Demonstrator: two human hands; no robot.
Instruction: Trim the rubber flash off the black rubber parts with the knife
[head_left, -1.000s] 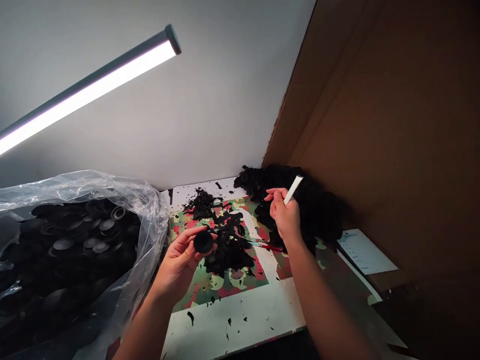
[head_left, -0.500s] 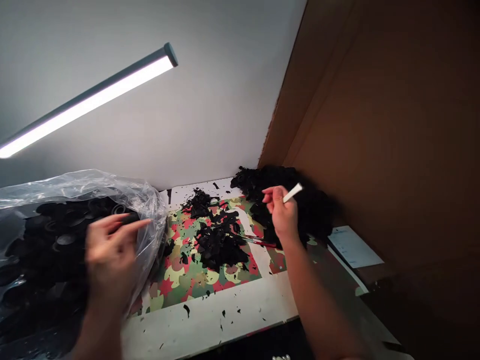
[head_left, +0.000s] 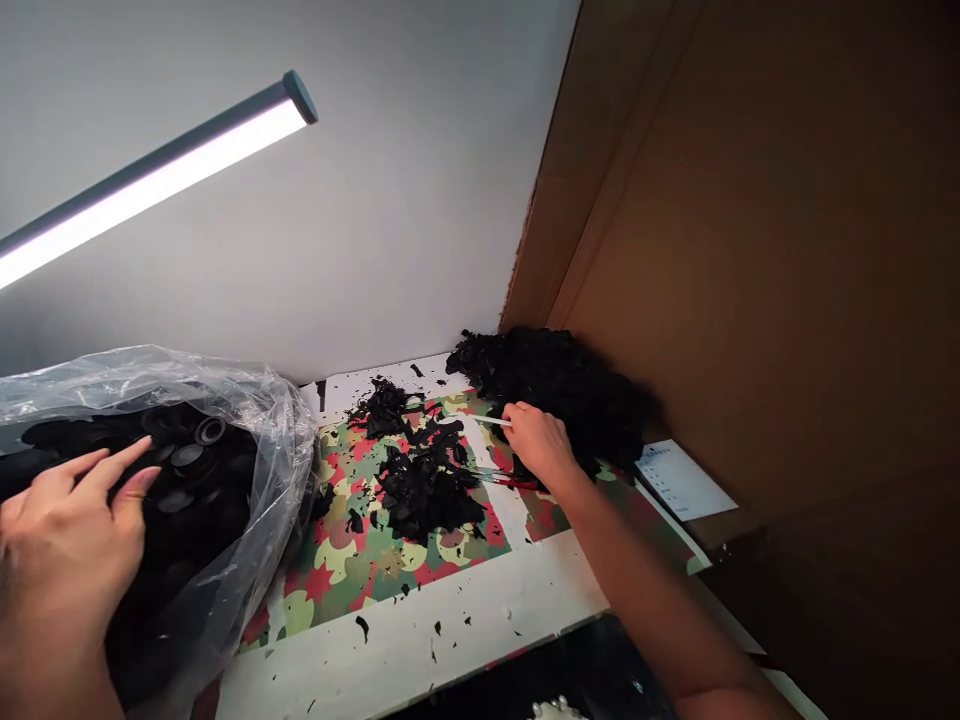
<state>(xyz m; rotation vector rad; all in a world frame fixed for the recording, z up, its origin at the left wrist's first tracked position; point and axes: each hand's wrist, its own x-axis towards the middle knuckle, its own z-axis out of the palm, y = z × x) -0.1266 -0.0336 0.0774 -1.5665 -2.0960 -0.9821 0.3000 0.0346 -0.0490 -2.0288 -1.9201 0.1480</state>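
The left hand, fingers spread and empty, hovers over black caps inside the plastic bag. Right of the bag, the right hand pinches a white stick beside black scraps.

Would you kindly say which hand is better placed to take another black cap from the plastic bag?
Probably the left hand: it hovers open at the plastic bag of black caps; the right hand holds a white stick.
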